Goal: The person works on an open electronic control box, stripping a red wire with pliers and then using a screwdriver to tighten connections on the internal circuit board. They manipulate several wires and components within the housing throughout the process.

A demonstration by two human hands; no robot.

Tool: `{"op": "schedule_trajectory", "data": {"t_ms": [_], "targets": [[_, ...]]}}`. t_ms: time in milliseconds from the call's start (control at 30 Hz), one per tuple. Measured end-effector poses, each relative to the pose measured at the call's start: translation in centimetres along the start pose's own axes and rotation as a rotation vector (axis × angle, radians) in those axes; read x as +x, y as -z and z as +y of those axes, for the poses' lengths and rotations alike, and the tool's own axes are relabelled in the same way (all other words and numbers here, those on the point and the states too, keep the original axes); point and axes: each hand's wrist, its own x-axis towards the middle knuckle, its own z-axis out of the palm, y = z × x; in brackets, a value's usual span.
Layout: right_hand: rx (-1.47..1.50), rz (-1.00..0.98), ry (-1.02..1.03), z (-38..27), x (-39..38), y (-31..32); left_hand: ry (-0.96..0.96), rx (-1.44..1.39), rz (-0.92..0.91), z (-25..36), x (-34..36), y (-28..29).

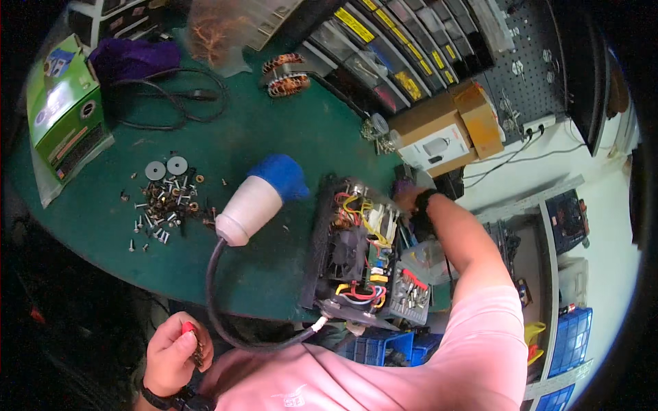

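My left hand (pixel 171 353) is closed round a small red-and-dark object (pixel 192 332), low at the lower left. My right hand (pixel 415 202) reaches past an opened electronic unit (pixel 353 253) with coloured wires and a fan, into dark and purple items at the bench's right; its fingers are blurred and partly hidden. A blue-and-white industrial connector (pixel 253 202) lies left of the unit, its black cable looping down to it. A pile of screws, bolts and washers (pixel 171 202) lies farther left. A grey tray of bits (pixel 411 301) sits just right of the unit.
A green carton (pixel 65 109), purple cloth (pixel 133 58), black cable (pixel 185 116) and copper winding (pixel 284 75) occupy the back left of the green bench (pixel 116 219). Small-parts drawers (pixel 391 55), cardboard boxes (pixel 439 133) and jars (pixel 377 130) stand behind. A shelf with blue crates (pixel 569 342) is right.
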Motion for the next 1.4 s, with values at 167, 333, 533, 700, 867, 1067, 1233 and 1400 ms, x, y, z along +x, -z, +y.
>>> {"op": "schedule_trajectory", "data": {"t_ms": [167,333,533,700,867,1067,1233,1400], "targets": [[0.089,0.296,0.223,2.8,-3.2,3.1,-0.027,0.051,-0.024,0.0,-0.1,-1.3],[0.385,0.701,0.176,4.6,-9.3,4.7,-0.001,0.121,-0.046,-0.5,-0.2,-3.4],[1.256,1.120,0.382,8.4,-22.4,4.2,0.019,0.210,-0.106,-1.0,-0.5,-6.1],[1.940,1.011,1.324,13.8,-30.2,-3.0,0.045,0.159,-0.152,-2.6,-0.9,-9.2],[2.413,0.697,1.624,9.2,-30.8,-14.4,0.169,0.084,-0.254,-3.8,0.6,-12.4],[2.657,0.678,1.052,-1.1,-34.1,-23.2,0.290,-0.088,-0.329,-5.3,0.2,-14.3],[2.900,0.106,0.531,-8.8,-36.3,-26.6,0.366,-0.136,-0.372,-6.1,0.1,-15.1],[2.693,-0.103,0.884,-9.5,-35.9,-29.9,0.377,-0.080,-0.351,-6.7,0.5,-15.4]]}}
